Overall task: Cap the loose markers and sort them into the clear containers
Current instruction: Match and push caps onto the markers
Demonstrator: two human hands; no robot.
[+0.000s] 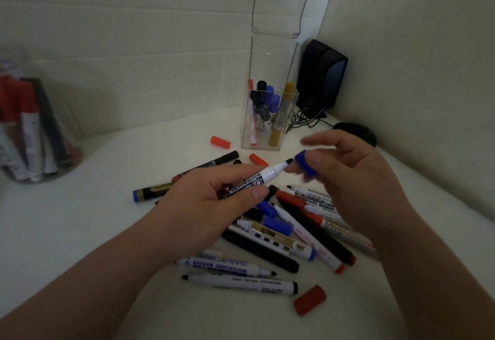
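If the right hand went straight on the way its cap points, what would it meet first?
Likely its blue cap meets the bare tip of the whiteboard marker in the left hand; depth unclear.

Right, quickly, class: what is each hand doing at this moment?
Left hand: grips an uncapped whiteboard marker.
Right hand: pinches a blue cap, close to the marker's tip but not on it.

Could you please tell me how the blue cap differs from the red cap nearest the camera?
The blue cap is held in the right hand, raised beside the uncapped marker; the red cap lies loose on the table. Fingers partly hide the blue cap; the red cap shows whole. Both are off any marker.
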